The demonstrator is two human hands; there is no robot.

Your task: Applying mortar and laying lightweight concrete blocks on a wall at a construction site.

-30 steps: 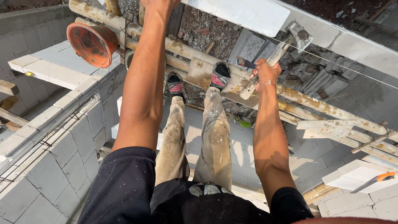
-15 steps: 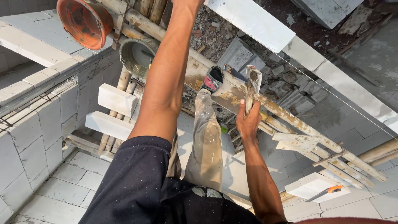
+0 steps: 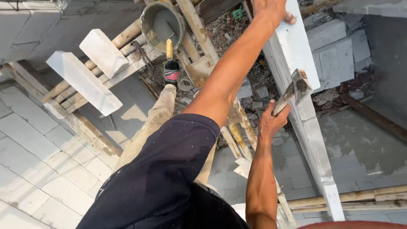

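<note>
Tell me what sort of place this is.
Most likely a building site, seen from up on bamboo scaffolding. Grey block walls stand half built, a mortar bucket sits on the poles, and the right hand grips a hammer beside a white block.

Support: bamboo-pole scaffold [image 3: 127,36] with a wooden plank.
Far edge: grey metal bucket of mortar [image 3: 162,23].
Left end: two white rectangular blocks [image 3: 85,80] lying across the poles.
Middle: person's mortar-stained shoe [image 3: 171,73].
</note>
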